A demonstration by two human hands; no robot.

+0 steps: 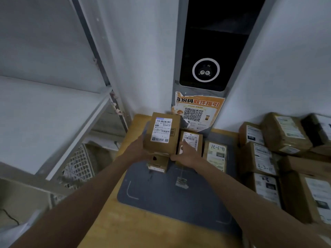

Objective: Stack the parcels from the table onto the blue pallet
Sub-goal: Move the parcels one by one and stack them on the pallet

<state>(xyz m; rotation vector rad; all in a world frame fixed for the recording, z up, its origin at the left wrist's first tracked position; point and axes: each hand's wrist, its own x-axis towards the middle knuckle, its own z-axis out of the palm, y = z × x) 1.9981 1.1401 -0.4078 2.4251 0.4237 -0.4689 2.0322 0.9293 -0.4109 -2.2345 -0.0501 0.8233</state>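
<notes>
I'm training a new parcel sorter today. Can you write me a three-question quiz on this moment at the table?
1. True or false: both hands hold the top parcel.
2. What lies directly under that parcel: A) a smaller box, B) a bottle, C) a bag?
3. What is printed on the orange poster behind the table?

Key:
1. True: the left hand and right hand grip its two sides.
2. A.
3. A QR code.
</notes>
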